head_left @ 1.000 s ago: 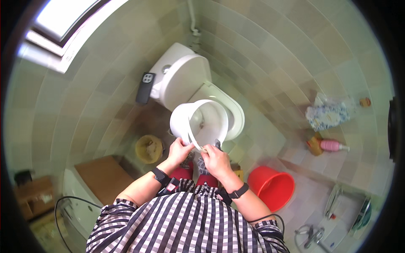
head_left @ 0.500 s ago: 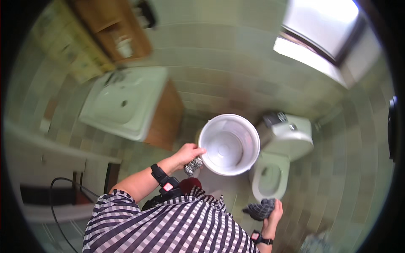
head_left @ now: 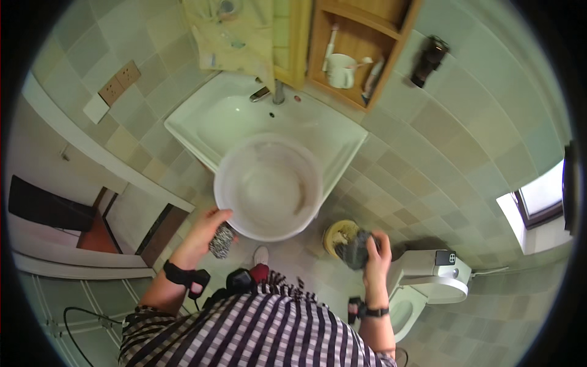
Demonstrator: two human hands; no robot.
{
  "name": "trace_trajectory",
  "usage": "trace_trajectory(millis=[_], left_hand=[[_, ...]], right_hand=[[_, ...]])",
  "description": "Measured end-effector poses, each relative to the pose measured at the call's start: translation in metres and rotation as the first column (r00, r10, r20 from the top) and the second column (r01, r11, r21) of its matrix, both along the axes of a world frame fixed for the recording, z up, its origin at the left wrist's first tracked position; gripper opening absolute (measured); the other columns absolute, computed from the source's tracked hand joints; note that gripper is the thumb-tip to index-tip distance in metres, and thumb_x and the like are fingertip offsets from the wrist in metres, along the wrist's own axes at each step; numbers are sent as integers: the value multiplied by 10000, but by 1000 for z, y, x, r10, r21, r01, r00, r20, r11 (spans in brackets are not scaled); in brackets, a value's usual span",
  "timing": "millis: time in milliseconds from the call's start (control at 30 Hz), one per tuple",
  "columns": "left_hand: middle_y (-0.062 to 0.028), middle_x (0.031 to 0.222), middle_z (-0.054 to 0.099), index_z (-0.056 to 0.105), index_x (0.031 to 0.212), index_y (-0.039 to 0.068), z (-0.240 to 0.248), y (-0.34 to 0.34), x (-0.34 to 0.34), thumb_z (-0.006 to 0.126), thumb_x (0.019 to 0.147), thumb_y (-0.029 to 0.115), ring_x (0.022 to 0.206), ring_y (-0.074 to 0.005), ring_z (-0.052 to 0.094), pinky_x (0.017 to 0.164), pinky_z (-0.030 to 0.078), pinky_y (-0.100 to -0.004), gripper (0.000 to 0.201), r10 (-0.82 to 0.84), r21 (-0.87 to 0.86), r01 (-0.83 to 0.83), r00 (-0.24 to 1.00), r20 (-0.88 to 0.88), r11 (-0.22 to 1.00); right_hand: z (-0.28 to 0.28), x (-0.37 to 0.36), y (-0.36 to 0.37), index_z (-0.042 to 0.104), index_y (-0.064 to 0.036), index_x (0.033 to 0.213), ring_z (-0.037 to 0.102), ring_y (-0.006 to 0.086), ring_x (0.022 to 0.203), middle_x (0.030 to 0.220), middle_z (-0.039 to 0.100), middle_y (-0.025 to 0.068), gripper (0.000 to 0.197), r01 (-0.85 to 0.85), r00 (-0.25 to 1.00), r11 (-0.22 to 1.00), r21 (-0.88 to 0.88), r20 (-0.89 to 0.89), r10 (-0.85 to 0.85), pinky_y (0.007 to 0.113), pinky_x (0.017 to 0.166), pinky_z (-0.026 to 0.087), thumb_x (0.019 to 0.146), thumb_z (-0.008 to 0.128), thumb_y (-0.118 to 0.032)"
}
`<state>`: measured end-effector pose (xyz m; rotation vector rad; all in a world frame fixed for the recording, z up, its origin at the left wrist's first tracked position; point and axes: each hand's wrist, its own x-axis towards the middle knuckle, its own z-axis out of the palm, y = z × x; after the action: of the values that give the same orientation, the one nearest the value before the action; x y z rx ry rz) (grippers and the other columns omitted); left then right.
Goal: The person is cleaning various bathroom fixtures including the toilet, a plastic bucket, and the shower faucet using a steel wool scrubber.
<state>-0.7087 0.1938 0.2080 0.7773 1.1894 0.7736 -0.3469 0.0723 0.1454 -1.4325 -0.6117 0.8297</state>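
Note:
A white round bucket (head_left: 260, 177), its open top toward me, is held up in front of the sink. My left hand (head_left: 200, 232) is closed at its near left rim, thumb over the edge. A silvery steel wool scourer (head_left: 221, 241) is also in that hand, below the rim. My right hand (head_left: 377, 254), away to the right of the bucket, is closed round a bunched dark grey cloth (head_left: 354, 251). The cloth hangs over the near edge of a yellow bin (head_left: 331, 237) in this view; I cannot tell whether they touch.
Beyond the bucket is a white sink (head_left: 208, 116) with a faucet (head_left: 278, 95). A wooden shelf (head_left: 318, 52) above it holds a white mug (head_left: 340, 70). To the right stands a toilet (head_left: 406, 306) with a dark phone (head_left: 445, 258) on its tank. A doorway lies left.
My view has turned left, so the sink is now ahead. The bucket has swung over from beside the toilet to the sink front. Both hands keep their holds.

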Motion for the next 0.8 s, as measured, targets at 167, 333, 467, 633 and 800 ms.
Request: trace_trajectory(millis=[167, 333, 467, 633, 800], left_hand=[[-116, 816, 640, 564, 1033, -51, -17, 72, -71, 615, 848, 201, 551, -197, 625, 485, 544, -309, 316, 53, 27, -52, 996, -67, 998], [-112, 688, 596, 555, 902, -39, -36, 130, -85, 634, 849, 255, 502, -211, 607, 446, 519, -318, 309, 158, -9, -158, 987, 13, 987], [-110, 661, 569, 536, 896, -52, -46, 175, -75, 642, 847, 279, 495, -219, 603, 428, 511, -328, 352, 201, -61, -198, 979, 46, 978], [-119, 641, 539, 504, 874, -97, -55, 216, -56, 684, 811, 300, 479, -232, 589, 419, 505, -341, 440, 256, -78, -254, 967, 11, 964], [-144, 645, 553, 505, 834, -118, -51, 246, -44, 686, 805, 275, 461, -249, 587, 392, 480, -366, 434, 268, -67, -270, 963, -39, 960]], right_hand=[[-15, -66, 141, 587, -43, 1012, 555, 315, 964, 1060, 567, 140, 201, -214, 674, 977, -6, 723, 151, 346, 854, 447, 811, 598, -26], [-85, -82, 176, 631, -137, 1089, 533, 336, 1057, 1134, 599, 134, 374, -261, 183, 802, -537, 788, 587, 416, 935, 412, 723, 684, -194], [-77, -92, 194, 665, -150, 1009, 535, 336, 1040, 1105, 614, 121, 288, -239, 162, 747, -620, 734, 660, 426, 900, 432, 736, 665, -243], [-67, -85, 232, 674, -128, 988, 580, 348, 946, 1023, 648, 103, 250, -262, 159, 833, -488, 829, 536, 422, 829, 471, 754, 648, -210], [-32, -117, 298, 640, -76, 1077, 612, 200, 732, 897, 654, 85, 237, -521, 766, 806, -281, 264, 586, 302, 650, 495, 863, 594, -168]])
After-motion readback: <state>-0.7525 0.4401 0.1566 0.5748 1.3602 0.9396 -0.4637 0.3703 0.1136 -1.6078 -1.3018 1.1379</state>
